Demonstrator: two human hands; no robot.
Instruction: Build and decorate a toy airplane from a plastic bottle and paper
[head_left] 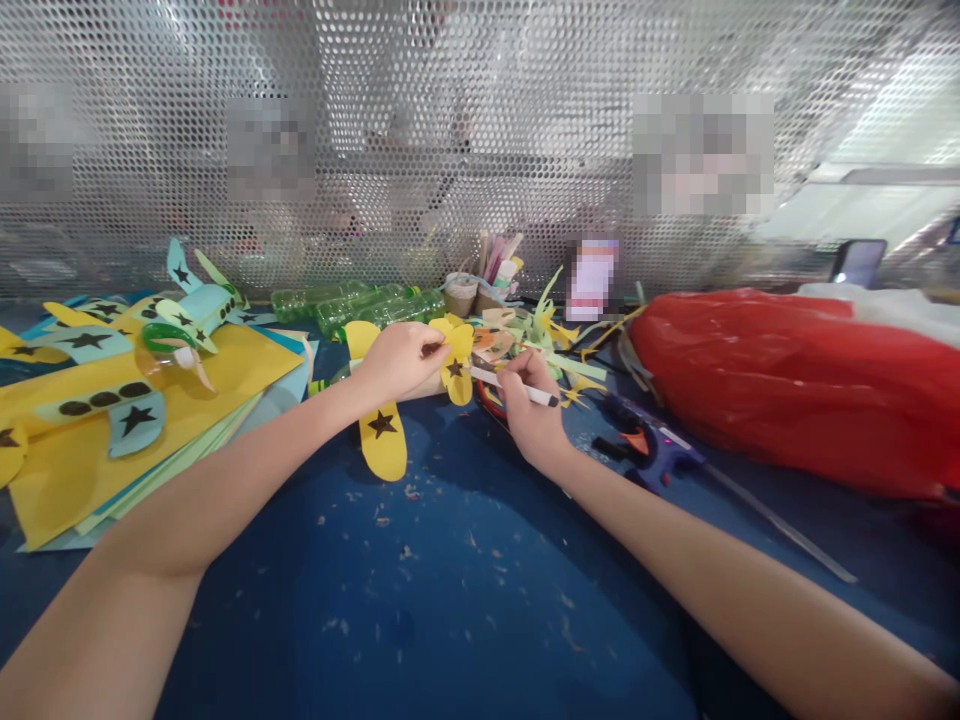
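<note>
While hands work, a cup [460, 293] holds what seem sticks [496, 256].

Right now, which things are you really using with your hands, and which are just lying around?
In use:
- left hand holding the yellow paper plane
- right hand holding the white marker at its tail

Just lying about:
- finished paper planes on the yellow sheets
- green bottles
- glue gun
- red plastic bag
- paper scraps
</note>
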